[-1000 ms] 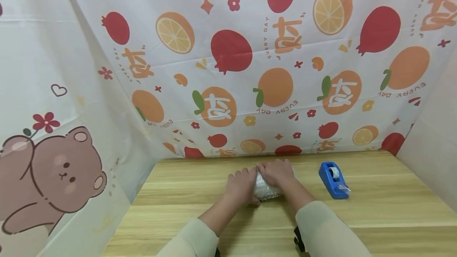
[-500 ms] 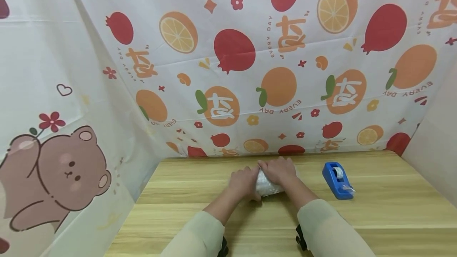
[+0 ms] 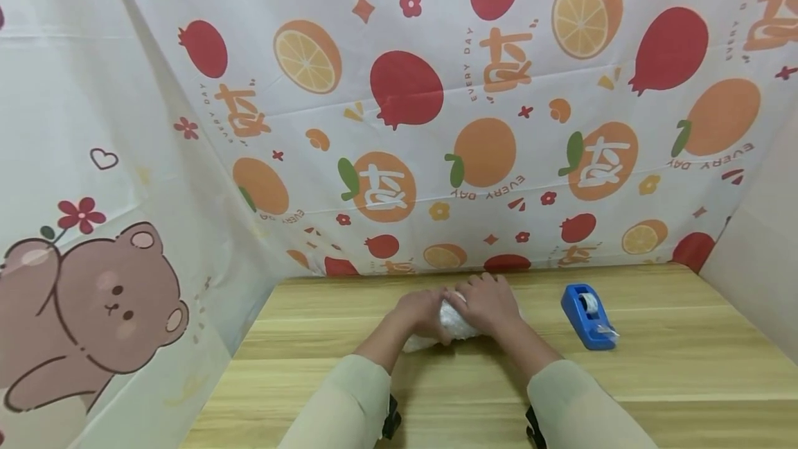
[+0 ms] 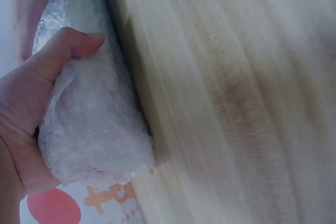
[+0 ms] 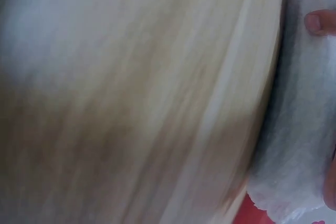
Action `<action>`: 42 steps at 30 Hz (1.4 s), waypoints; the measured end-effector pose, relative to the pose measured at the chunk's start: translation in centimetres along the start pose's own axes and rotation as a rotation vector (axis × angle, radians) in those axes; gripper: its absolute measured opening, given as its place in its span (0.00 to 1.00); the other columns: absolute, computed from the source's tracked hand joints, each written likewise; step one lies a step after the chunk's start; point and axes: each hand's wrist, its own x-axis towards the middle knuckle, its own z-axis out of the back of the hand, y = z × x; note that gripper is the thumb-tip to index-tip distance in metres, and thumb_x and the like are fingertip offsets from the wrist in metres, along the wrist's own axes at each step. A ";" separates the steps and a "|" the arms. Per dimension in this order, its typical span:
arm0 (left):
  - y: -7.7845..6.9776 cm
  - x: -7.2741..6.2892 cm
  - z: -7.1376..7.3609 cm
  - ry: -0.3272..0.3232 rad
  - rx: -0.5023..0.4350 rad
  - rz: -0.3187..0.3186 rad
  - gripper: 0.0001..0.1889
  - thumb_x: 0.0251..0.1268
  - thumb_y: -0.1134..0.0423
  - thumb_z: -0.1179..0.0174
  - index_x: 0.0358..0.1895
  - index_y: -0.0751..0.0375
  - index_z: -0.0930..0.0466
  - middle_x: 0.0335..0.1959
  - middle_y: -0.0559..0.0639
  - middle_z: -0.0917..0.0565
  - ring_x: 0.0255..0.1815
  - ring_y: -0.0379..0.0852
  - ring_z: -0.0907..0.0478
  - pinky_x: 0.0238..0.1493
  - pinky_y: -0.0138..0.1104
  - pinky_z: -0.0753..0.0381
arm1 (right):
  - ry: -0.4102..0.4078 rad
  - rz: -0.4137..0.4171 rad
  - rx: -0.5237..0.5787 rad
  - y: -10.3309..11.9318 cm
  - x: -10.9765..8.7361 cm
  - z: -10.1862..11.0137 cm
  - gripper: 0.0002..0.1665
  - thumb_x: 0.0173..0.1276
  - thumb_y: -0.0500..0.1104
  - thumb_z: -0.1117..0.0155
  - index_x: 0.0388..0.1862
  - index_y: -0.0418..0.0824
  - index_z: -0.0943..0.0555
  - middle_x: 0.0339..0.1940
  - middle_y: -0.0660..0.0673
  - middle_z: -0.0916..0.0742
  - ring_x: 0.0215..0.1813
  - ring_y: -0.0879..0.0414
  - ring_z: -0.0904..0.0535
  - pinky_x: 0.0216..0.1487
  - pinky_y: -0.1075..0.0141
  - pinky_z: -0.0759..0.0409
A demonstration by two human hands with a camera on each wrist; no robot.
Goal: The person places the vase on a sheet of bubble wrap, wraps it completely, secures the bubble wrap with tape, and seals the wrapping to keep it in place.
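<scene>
A roll-shaped bundle of clear bubble wrap (image 3: 456, 324) lies on the wooden table (image 3: 324, 352), far side of the middle. My left hand (image 3: 419, 312) grips its left part, and a pale end shows beyond that hand. In the left wrist view the thumb presses along the bubble wrap (image 4: 100, 119) while the other fingers pass behind it. Over the right part, my right hand (image 3: 491, 305) holds the bundle from above. The right wrist view shows that thumb on the long side of the bubble wrap (image 5: 299, 103). Whatever the wrap may contain is hidden.
A blue tape dispenser (image 3: 589, 317) with clear tape stands right of the hands, a loose tape end hanging at its front. Behind the table hangs a fruit-print cloth (image 3: 424, 158), and a bear-print cloth (image 3: 112, 296) covers the left side.
My left hand has shifted its grip and turned, uncovering the bundle's left end. The right hand's fingers have moved and spread over the wrap. The dispenser stays in place.
</scene>
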 end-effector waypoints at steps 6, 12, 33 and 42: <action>0.3 0.4 0.4 0.018 -0.041 -0.023 0.49 0.39 0.44 0.23 0.70 0.52 0.34 0.58 0.48 0.19 0.54 0.47 0.21 0.55 0.43 0.23 | -0.030 0.028 -0.025 -0.2 -0.3 0.0 0.44 0.69 0.79 0.71 0.61 0.55 0.21 0.58 0.47 0.17 0.62 0.46 0.26 0.61 0.45 0.31; 0.8 0.7 0.6 0.054 -0.078 -0.060 0.45 0.39 0.44 0.22 0.64 0.53 0.31 0.50 0.44 0.19 0.46 0.43 0.22 0.50 0.38 0.22 | -0.038 0.037 -0.036 0.1 -0.8 -0.1 0.43 0.69 0.78 0.69 0.62 0.53 0.22 0.57 0.46 0.18 0.62 0.44 0.27 0.63 0.44 0.33; 1.0 0.3 1.2 0.265 -0.246 -0.135 0.31 0.38 0.47 0.26 0.49 0.52 0.26 0.39 0.41 0.23 0.40 0.39 0.26 0.45 0.35 0.26 | 0.051 0.031 0.061 0.2 -1.9 0.9 0.39 0.69 0.76 0.62 0.58 0.55 0.19 0.57 0.48 0.16 0.59 0.46 0.24 0.59 0.45 0.32; 1.6 0.7 1.2 0.293 -0.269 -0.101 0.35 0.37 0.44 0.27 0.53 0.51 0.28 0.41 0.42 0.23 0.41 0.41 0.26 0.44 0.36 0.26 | -0.031 0.070 0.053 0.8 -2.8 0.7 0.38 0.73 0.73 0.65 0.60 0.52 0.21 0.55 0.47 0.18 0.61 0.44 0.26 0.62 0.42 0.35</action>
